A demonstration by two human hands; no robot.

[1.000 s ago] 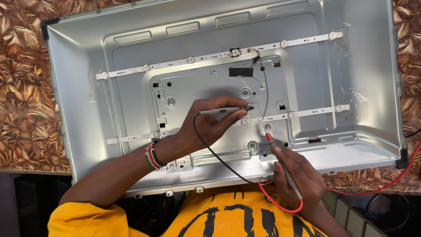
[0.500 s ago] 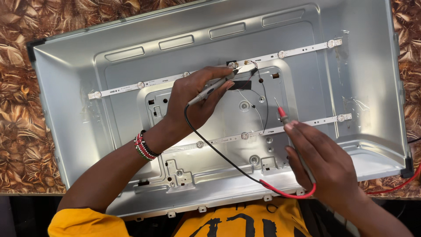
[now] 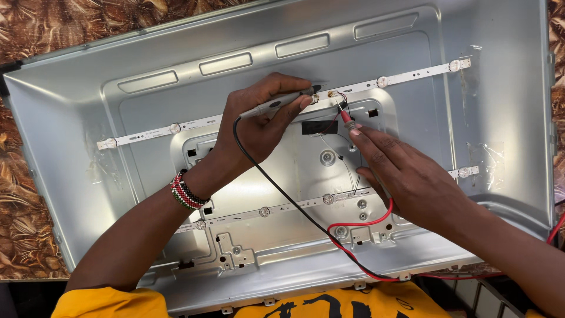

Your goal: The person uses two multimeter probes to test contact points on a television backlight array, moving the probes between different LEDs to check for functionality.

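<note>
The left hand (image 3: 259, 121) has its fingers clamped on a black test probe (image 3: 282, 101), its tip touching the upper light strip (image 3: 282, 106) just above the middle of the frame. The right hand (image 3: 412, 176) lies flatter — its fingers together around a red test probe (image 3: 346, 118), tip beside the same strip. Black lead (image 3: 276, 182) and red lead (image 3: 365, 222) trail toward the lower right across the grey metal panel (image 3: 88, 147), which lies on a brown patterned bench (image 3: 23, 235).

We wear a yellow shirt (image 3: 329, 306) with black print, short sleeves, and red, white and black beaded bracelets (image 3: 185, 193) on our left wrist.
</note>
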